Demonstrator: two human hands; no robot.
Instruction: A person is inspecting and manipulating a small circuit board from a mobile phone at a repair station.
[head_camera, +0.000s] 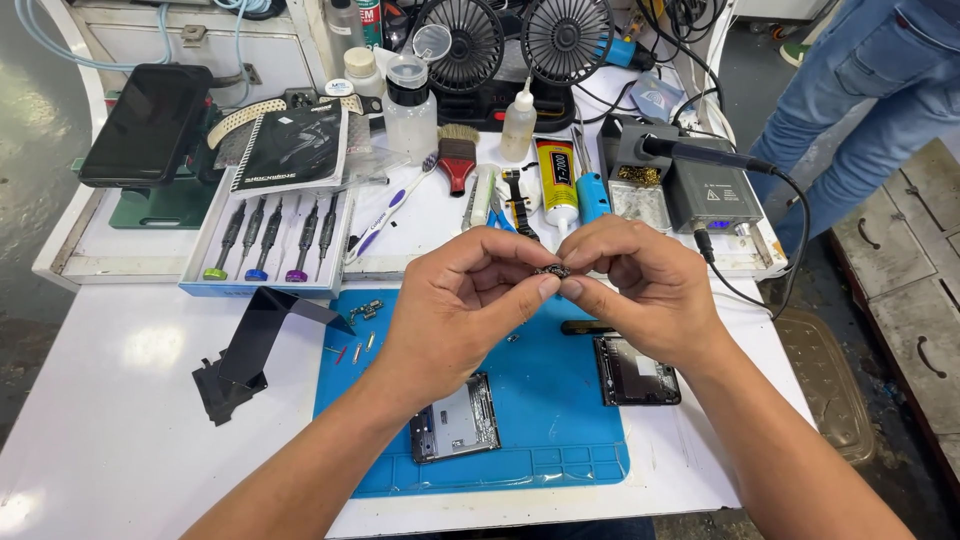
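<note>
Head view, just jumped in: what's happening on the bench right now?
A person holds a small dark part pinched between the fingertips of both hands, left hand and right hand, above a blue work mat. Two opened phone pieces lie on the mat, one under the left wrist, one at the right. A screwdriver tray sits behind.

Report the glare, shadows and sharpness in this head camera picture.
Head view: bright overhead light throws white glare on the glossy white table at left; the blue rubber work mat shows soft shadows under both hands; the tiny dark metal part pinched between them is too small to resolve; edges bow slightly from the wide lens.
</note>
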